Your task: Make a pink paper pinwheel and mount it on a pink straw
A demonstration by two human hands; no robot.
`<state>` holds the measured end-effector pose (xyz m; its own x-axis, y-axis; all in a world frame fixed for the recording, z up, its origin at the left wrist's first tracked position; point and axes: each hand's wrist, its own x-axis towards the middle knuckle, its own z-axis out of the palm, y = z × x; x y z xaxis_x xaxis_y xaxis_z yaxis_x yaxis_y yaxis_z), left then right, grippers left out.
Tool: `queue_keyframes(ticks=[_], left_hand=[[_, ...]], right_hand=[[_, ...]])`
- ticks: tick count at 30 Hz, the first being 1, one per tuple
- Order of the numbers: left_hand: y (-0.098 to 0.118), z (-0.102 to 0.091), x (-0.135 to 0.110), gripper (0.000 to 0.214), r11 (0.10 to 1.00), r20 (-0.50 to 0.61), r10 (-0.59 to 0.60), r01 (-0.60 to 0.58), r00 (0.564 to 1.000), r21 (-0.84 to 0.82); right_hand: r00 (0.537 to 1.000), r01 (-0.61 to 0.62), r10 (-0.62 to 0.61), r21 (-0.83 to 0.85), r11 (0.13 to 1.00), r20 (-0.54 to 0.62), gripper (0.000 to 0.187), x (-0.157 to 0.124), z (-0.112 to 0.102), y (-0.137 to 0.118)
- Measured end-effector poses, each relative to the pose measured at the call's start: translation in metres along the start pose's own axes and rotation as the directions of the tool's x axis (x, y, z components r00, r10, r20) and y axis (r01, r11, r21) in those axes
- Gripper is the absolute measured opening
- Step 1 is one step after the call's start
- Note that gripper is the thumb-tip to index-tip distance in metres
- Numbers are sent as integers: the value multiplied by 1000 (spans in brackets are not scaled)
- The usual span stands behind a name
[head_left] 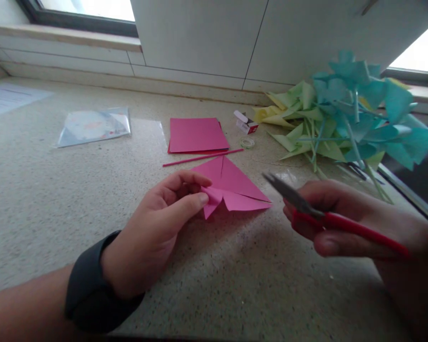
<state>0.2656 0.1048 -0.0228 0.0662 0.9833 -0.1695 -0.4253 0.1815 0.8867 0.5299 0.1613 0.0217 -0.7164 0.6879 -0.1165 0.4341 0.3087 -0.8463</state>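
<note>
On the speckled surface (pixel 57 204) in front of us, our left hand (pixel 157 228) pinches the folded pink paper (pixel 235 187) at its left corner, thumb and fingers (pixel 196 199) pressed onto a small flap. The rest of the paper lies flat on the surface, near the middle of the view. There is a black wristband (pixel 92 285) on the left wrist

Our right hand (pixel 342 223) is closed around red-handled scissors (pixel 306 209), held above the surface just right of the paper and not touching it. The grey blades point left toward the paper; they are motion-blurred and look closed

Behind the folded paper lies a thin pink stick (pixel 203 157), and just past it a stack of pink paper sheets (pixel 196 135). Right of the stack are a small red and white box (pixel 246 122) and a roll of tape (pixel 247 142). Far right is a pile of paper pinwheels (pixel 342 118) in green, yellow and teal, on sticks. To the left are a clear plastic packet (pixel 92 126) and a white sheet (pixel 7 97) at the edge
</note>
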Motion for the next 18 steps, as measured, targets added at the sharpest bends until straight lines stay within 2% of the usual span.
queue_keyframes(ticks=[2,3,6,9,14,18], left_hand=[[1,0,1,16,999,9,-14,13,1000,50],[1,1,1,18,996,20,-19,17,1000,83],[6,2,1,22,974,78,-39,21,996,224],[12,0,0,21,911,157,-92,19,983,413],[25,-10,0,24,736,243,-186,-28,952,676],[39,-17,5,27,607,290,-245,-86,925,790]], right_hand=[[998,-21,26,105,994,-49,42,3,-1,6],[993,-12,26,119,993,-119,39,6,-1,9],[967,7,10,64,998,-256,35,17,3,19],[932,-47,36,-19,999,-361,38,25,4,29],[912,-67,36,-61,996,-408,39,27,-3,39],[906,-93,16,-164,982,-422,40,27,-7,46]])
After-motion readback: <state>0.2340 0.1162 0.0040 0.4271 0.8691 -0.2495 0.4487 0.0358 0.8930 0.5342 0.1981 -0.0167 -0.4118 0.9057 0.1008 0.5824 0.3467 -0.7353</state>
